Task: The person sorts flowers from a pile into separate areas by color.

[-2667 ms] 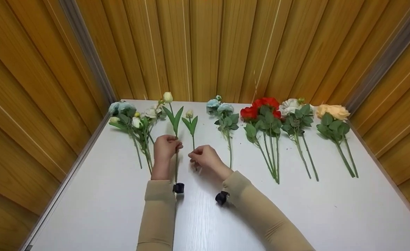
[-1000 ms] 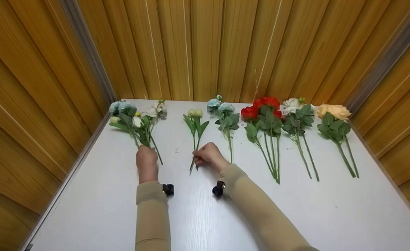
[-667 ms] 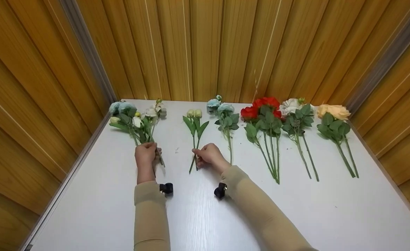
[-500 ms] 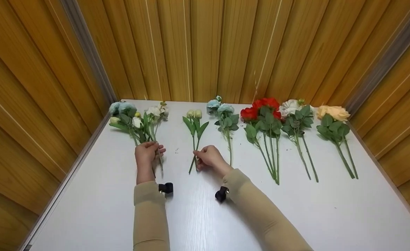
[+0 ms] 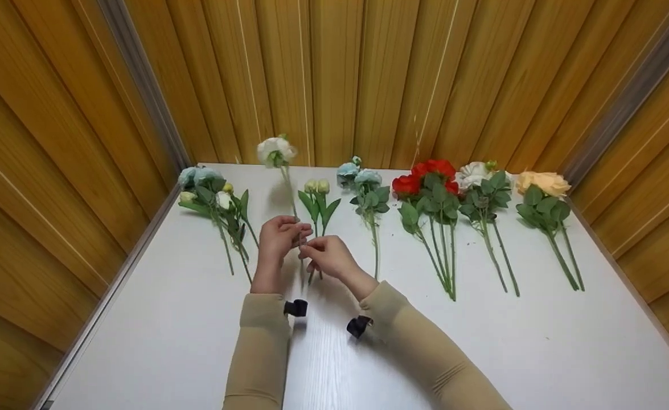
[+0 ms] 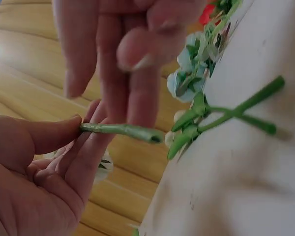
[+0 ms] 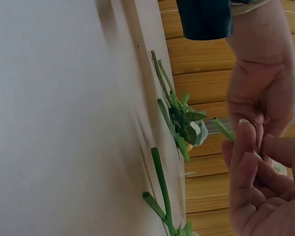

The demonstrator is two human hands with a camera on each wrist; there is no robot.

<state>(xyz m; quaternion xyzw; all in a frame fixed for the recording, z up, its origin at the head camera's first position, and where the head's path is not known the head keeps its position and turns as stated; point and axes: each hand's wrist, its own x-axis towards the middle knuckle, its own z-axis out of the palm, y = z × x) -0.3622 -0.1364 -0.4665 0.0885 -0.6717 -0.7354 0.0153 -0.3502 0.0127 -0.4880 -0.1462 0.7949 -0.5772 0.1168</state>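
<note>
My left hand (image 5: pixel 278 239) pinches the stem of a white, many-petalled flower (image 5: pixel 276 151) between thumb and fingers. The bloom leans up above the far part of the table, and the cut stem end (image 6: pixel 152 136) points toward the wrist camera. My right hand (image 5: pixel 334 257) is close beside it, fingertips at the lower stem; in the left wrist view its thumb stands apart from the stem while its fingers reach behind it. Just behind the hands two cream tulips (image 5: pixel 317 187) lie with crossed stems, partly covered by the right hand in the head view.
Left on the white table (image 5: pixel 157 341) lies a mixed group of blue flowers (image 5: pixel 200 175) and white buds. Rightward follow blue flowers (image 5: pixel 366 176), red flowers (image 5: pixel 434 171), white flowers (image 5: pixel 475 173) and peach flowers (image 5: pixel 544 183). Wood-patterned walls (image 5: pixel 334 80) enclose the table.
My left hand laid a tulip beside the other one, reached to the left group, and lifted the white flower to the middle. My right hand has moved from the tulip stems to the white flower's stem.
</note>
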